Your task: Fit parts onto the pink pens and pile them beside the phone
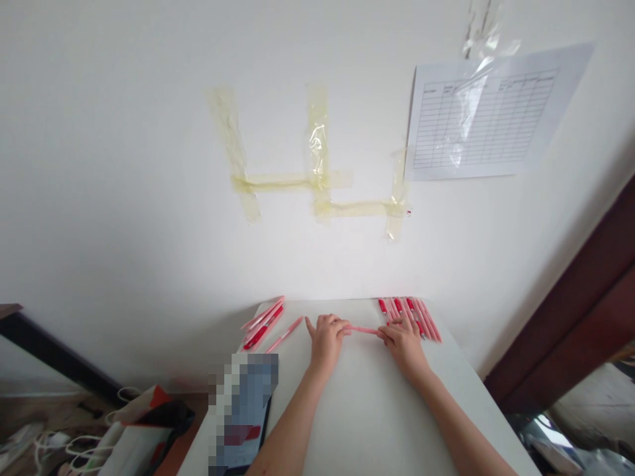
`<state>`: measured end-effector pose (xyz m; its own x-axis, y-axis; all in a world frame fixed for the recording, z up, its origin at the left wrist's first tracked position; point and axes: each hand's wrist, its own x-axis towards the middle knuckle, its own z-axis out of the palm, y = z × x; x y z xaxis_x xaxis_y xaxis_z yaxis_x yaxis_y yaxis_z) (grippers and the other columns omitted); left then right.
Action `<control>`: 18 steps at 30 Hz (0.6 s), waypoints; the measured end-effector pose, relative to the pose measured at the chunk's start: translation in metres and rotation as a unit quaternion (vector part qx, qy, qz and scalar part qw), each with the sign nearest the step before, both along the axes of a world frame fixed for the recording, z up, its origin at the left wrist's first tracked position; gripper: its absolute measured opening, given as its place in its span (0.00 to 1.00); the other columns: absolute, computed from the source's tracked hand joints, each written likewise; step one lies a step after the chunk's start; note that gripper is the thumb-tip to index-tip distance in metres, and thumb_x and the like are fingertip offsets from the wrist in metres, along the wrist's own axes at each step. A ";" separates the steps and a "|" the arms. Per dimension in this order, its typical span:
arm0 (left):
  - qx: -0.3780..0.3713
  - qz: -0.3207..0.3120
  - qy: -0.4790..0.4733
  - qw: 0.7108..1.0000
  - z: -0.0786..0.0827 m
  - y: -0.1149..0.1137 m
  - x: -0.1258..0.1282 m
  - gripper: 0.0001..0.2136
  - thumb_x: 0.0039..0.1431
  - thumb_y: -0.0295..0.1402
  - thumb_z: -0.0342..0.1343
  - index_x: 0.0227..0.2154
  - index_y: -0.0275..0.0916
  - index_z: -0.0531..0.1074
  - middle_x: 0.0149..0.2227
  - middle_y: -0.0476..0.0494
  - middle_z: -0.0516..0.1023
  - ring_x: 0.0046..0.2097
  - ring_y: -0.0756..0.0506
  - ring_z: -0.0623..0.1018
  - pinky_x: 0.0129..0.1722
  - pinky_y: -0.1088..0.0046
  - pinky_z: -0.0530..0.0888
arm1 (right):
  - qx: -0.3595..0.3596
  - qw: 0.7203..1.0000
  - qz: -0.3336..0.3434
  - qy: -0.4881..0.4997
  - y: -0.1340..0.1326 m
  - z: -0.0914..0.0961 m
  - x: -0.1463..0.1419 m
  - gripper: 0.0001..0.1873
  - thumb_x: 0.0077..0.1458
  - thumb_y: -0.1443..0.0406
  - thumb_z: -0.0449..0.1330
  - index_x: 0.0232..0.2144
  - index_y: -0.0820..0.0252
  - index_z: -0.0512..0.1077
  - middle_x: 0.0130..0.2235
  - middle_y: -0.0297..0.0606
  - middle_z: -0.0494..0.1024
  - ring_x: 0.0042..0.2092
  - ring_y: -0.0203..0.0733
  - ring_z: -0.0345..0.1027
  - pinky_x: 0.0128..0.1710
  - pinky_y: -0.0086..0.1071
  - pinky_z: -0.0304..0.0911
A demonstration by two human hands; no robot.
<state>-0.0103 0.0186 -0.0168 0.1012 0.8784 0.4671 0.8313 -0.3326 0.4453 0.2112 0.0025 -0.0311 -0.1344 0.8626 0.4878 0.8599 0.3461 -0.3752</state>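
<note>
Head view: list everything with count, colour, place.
Held pen: one, pink, between hands.
Left pens: several, pink/red, table's left.
Loose pen: one, pink, beside those.
Right pens: several, pink/red, table's right.
Table: one, white, below hands.
Pixelated device: one, dark-edged, table's left.
Wall: one, white, behind.
Tape: several, yellowish, on wall.
Paper: one, white, wall's right.
Bar: one, black, left.
Panel: one, dark red, right.
Cables: several, white, lower left.
Clutter: uncountable, mixed, lower corners.
Left hand, right hand: two, bare, on held pen.

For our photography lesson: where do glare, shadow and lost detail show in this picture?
Head view: glare whitens part of the printed sheet; head view: soft shadow greys the wall left of the table; head view: pixel blocks mask the device; head view: the held pink pen lacks fine detail.
</note>
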 end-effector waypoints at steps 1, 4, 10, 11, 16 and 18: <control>0.001 0.000 0.003 1.000 0.000 0.000 0.000 0.07 0.57 0.33 0.61 0.35 0.55 0.79 0.38 0.52 0.78 0.48 0.44 0.72 0.64 0.36 0.33 | 0.000 1.000 0.000 -0.001 0.000 0.000 0.000 0.14 0.63 0.57 0.53 0.36 0.48 0.78 0.34 0.35 0.80 0.49 0.51 0.66 0.59 0.54 0.46; 0.002 -0.004 0.008 1.000 0.000 -0.001 0.000 0.08 0.58 0.33 0.60 0.36 0.55 0.79 0.37 0.53 0.79 0.48 0.44 0.72 0.63 0.35 0.34 | 0.002 1.000 -0.003 -0.006 -0.001 0.001 0.000 0.13 0.63 0.57 0.53 0.35 0.47 0.78 0.33 0.35 0.80 0.49 0.51 0.66 0.59 0.54 0.46; 0.009 0.002 -0.003 1.000 0.001 -0.001 0.000 0.07 0.58 0.33 0.60 0.34 0.54 0.79 0.35 0.52 0.78 0.47 0.44 0.73 0.63 0.34 0.37 | 0.019 1.000 -0.017 -0.008 -0.002 0.000 -0.001 0.14 0.63 0.56 0.53 0.35 0.47 0.79 0.35 0.36 0.80 0.49 0.51 0.66 0.57 0.52 0.49; 0.013 0.006 -0.005 1.000 0.001 -0.001 0.000 0.07 0.58 0.32 0.60 0.34 0.53 0.79 0.35 0.52 0.78 0.47 0.44 0.73 0.63 0.34 0.38 | 0.022 1.000 -0.017 -0.006 -0.001 -0.001 -0.001 0.14 0.63 0.55 0.53 0.36 0.47 0.79 0.35 0.36 0.81 0.49 0.51 0.66 0.57 0.52 0.49; 0.029 0.026 -0.020 0.999 0.005 -0.002 -0.001 0.06 0.57 0.33 0.61 0.34 0.53 0.80 0.36 0.51 0.78 0.47 0.44 0.74 0.63 0.33 0.41 | 0.034 0.999 -0.017 0.013 0.001 -0.003 0.002 0.16 0.62 0.51 0.53 0.39 0.48 0.79 0.39 0.37 0.81 0.49 0.51 0.65 0.55 0.48 0.52; 0.033 0.033 -0.025 0.999 0.007 -0.003 -0.002 0.06 0.57 0.34 0.61 0.35 0.54 0.79 0.36 0.52 0.79 0.47 0.44 0.74 0.63 0.33 0.40 | 0.039 0.999 -0.024 0.019 0.001 -0.003 0.003 0.18 0.64 0.51 0.51 0.40 0.48 0.78 0.38 0.38 0.80 0.48 0.50 0.65 0.54 0.47 0.53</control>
